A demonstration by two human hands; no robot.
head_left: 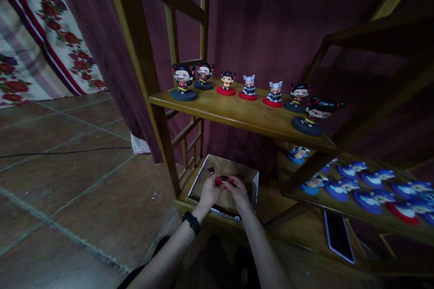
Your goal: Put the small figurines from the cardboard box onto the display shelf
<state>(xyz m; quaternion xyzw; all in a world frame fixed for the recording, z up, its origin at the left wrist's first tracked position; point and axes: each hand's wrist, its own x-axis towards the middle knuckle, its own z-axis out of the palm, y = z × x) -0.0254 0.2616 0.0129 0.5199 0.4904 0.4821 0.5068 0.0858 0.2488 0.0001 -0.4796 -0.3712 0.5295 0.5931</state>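
Both hands meet over an open cardboard box on the bottom shelf. Between the fingertips of my left hand and my right hand is a small figurine with black hair and some red on it. The fingers of both hands are closed around its sides, and they hide much of it. Another small dark-topped figurine lies in the box, just beyond my left hand. A dark watch is on my left wrist.
Above the box, a wooden shelf carries several figurines on red or dark round bases, such as a big-headed one at its left end. More blue-based figurines fill the right shelf. A phone lies below them.
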